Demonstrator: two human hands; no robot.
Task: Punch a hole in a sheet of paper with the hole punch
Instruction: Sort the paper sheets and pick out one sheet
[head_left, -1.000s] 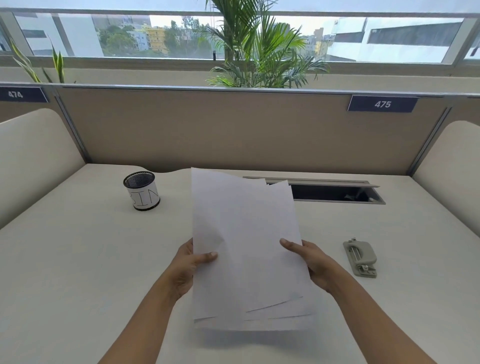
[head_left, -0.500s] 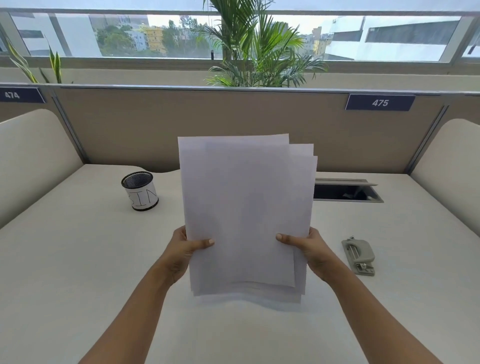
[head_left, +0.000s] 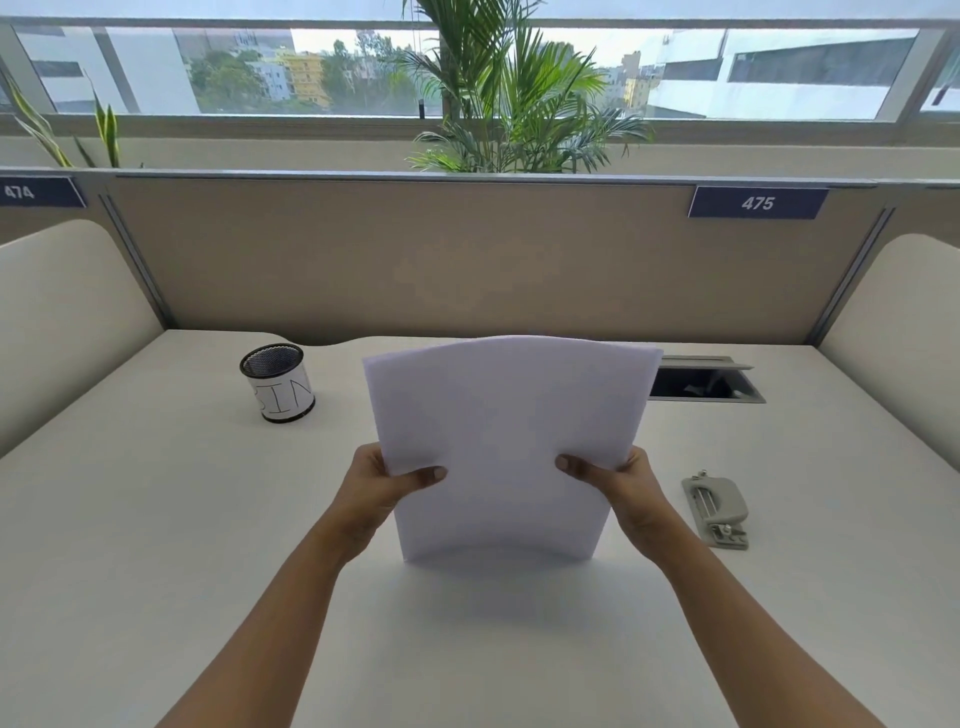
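Off-white worktop (head_left: 156, 519), beige fabric partition (head_left: 467, 260) along the far edge, dark number plate "475" (head_left: 757, 202) on it. Green palm plant (head_left: 509, 104) behind the partition, in front of the window. Black mesh pen cup with a white paper label (head_left: 278, 382) stands far left, well apart from everything else. Open rectangular cable hatch (head_left: 701, 382) is sunk into the worktop far right, and its left end is hidden behind the paper.

Grey metal hole punch (head_left: 716, 512) lies flat on the worktop near the right wrist, not touched. Nothing lies between it and the hand.

White paper stack (head_left: 509, 441) is centred and held roughly upright, bowed across its width. Its lower edge is down at the worktop; can't tell if it touches.

Left hand (head_left: 379, 493) pinches the left edge, thumb on the near face, fingers hidden behind. Right hand (head_left: 631, 493) mirrors it on the right edge. Both forearms reach in from the bottom of the view, above the worktop.
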